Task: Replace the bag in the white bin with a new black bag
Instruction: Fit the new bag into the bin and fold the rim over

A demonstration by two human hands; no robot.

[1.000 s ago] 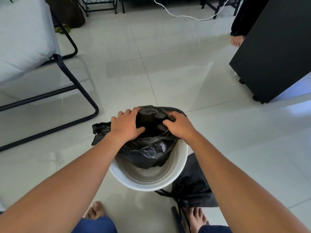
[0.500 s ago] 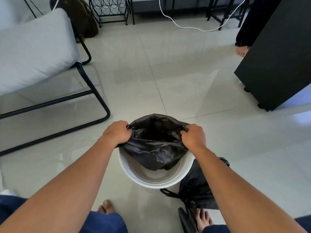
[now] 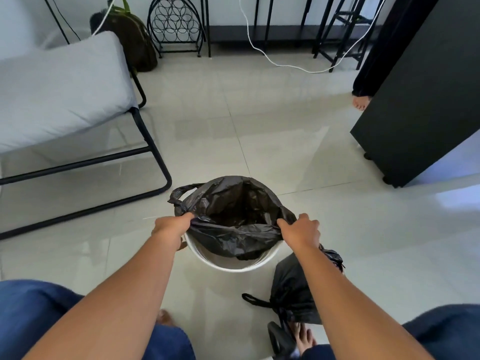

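The white bin stands on the tiled floor in front of me. A new black bag sits in it with its mouth spread wide; the far edge lies over the bin's far rim and a handle loop sticks out at the left. My left hand grips the bag's near edge on the left. My right hand grips the near edge on the right. The near white rim is still bare. A tied black bag lies on the floor to the right of the bin, under my right forearm.
A black-framed chair with a grey cushion stands at the left. A black cabinet on wheels is at the right, with another person's bare foot beside it. A wire rack and a white cable lie at the back.
The bag went from a crumpled bundle under my hands to an open mouth. My hands moved apart and toward me, pulling its near edge, and my view tilted upward.
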